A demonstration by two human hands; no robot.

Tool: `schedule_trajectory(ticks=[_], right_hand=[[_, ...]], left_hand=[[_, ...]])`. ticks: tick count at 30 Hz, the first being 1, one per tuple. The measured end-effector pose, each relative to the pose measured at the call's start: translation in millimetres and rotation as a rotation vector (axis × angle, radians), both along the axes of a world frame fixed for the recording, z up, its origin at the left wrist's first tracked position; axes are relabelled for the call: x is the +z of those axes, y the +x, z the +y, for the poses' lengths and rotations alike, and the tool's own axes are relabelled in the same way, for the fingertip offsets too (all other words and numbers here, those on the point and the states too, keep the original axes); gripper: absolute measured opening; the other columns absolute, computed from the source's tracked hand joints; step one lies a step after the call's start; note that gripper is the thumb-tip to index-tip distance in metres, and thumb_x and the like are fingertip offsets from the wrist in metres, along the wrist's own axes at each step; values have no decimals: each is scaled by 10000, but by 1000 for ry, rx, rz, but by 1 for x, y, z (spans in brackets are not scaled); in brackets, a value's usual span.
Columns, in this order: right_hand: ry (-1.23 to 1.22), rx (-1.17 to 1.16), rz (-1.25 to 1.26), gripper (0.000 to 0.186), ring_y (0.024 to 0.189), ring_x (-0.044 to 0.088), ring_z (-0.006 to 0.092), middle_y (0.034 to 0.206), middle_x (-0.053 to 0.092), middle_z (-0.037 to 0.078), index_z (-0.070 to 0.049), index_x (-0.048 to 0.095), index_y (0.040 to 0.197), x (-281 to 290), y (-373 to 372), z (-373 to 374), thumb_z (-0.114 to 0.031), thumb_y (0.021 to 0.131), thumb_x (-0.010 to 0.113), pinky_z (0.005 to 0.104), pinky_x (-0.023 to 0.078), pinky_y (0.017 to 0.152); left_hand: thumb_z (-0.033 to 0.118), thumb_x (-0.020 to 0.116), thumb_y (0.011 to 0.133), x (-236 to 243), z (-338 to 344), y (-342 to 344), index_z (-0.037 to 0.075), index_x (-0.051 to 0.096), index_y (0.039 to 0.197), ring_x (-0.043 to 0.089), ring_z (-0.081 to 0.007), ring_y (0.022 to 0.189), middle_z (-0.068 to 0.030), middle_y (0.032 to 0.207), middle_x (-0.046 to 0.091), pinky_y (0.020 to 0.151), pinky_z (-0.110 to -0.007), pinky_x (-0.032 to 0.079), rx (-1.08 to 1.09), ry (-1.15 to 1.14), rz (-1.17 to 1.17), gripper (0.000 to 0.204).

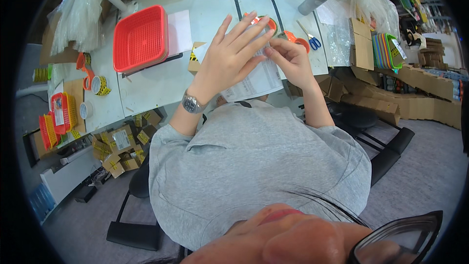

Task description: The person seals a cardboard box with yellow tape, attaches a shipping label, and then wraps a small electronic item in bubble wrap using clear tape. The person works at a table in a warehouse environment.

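My left hand [232,51], wearing a wristwatch, is raised over a printed paper sheet [251,82] at the table's front edge, its fingers spread. My right hand [290,63] is pinched at the sheet's upper right, beside the left fingertips. Behind my hands, orange tape dispensers [300,43] are partly hidden. Blue-handled scissors [314,43] lie just to their right. A small cardboard piece with yellow-black tape [194,54] is left of my left hand.
Stacked red baskets [139,36] sit on white paper at the left, near tape rolls [100,85]. A grey cylinder [315,1] is at the back right. Colored trays [386,51] and plastic wrap are at the right. Chairs [391,151] and cardboard boxes [122,142] are below the tables.
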State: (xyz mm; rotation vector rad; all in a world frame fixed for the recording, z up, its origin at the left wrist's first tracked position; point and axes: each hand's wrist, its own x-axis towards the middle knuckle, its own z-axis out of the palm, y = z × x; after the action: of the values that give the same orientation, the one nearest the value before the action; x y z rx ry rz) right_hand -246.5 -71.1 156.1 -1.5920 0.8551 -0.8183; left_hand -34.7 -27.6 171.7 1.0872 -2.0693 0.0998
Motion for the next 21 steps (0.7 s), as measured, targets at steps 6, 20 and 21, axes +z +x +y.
schedule_trajectory(ticks=[6, 20, 21], right_hand=[[-369, 43, -57, 99, 875, 622, 119, 932, 677, 48, -9, 745, 956, 6, 8, 2, -64, 874, 735, 269, 497, 741], [-443, -76, -249, 154, 864, 635, 142, 969, 679, 69, -32, 780, 937, -1, 21, 8, -4, 787, 796, 287, 524, 826], [-305, -76, -242, 153, 863, 638, 139, 974, 693, 73, -25, 778, 939, -2, 21, 8, 1, 790, 793, 284, 521, 821]], left_hand=[[211, 739, 845, -11, -4, -6, 136, 575, 1386, 609, -271, 1223, -93, 1333, 636, 1024, -445, 481, -93, 91, 183, 570], [238, 692, 902, -20, 3, 8, 74, 703, 927, 655, -287, 630, -109, 746, 672, 554, -379, 510, -106, 381, 66, 167], [237, 685, 910, -20, 3, 8, 67, 703, 935, 655, -291, 630, -115, 748, 672, 554, -381, 511, -138, 394, 94, 173]])
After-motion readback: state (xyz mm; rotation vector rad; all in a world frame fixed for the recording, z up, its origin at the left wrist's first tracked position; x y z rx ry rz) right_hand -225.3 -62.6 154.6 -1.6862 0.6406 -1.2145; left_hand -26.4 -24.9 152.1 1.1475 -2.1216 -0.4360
